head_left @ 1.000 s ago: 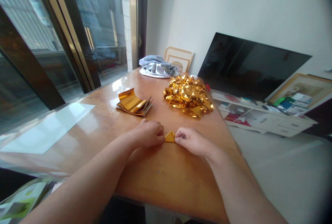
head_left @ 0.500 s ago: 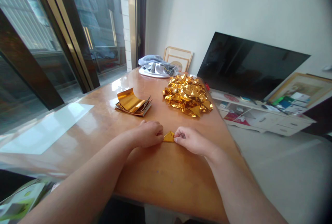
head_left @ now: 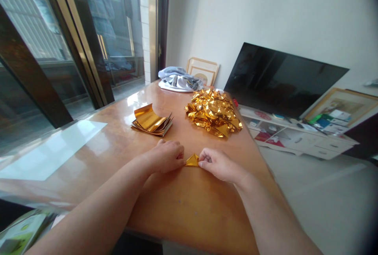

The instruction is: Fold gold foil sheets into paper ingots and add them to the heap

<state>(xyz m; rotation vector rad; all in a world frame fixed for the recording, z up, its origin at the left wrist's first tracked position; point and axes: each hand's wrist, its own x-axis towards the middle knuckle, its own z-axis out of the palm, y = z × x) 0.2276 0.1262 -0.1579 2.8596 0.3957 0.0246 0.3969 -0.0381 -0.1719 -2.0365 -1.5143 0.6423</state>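
Observation:
Between my hands a small piece of gold foil paper (head_left: 193, 160), folded to a triangle, lies on the wooden table (head_left: 183, 207). My left hand (head_left: 169, 156) has its curled fingers closed at the paper's left corner. On the opposite corner, the thumb and forefinger of my right hand (head_left: 215, 163) pinch the paper. Beyond my left hand sits a stack of flat gold foil sheets (head_left: 151, 121), the top one curling up. A heap of folded gold foil pieces (head_left: 214, 114) lies farther back on the right.
Folded clothes (head_left: 178, 79) lie at the table's far end, with picture frames (head_left: 203, 69) leaning behind. A pale sheet (head_left: 56, 148) covers part of the left side. Right of the table stand a white cabinet (head_left: 298, 140) and a television (head_left: 285, 79).
The view has tilted slightly, so everything sits a little lower. My left hand has shifted slightly left, showing more of the paper's left corner. The right hand keeps its pinch.

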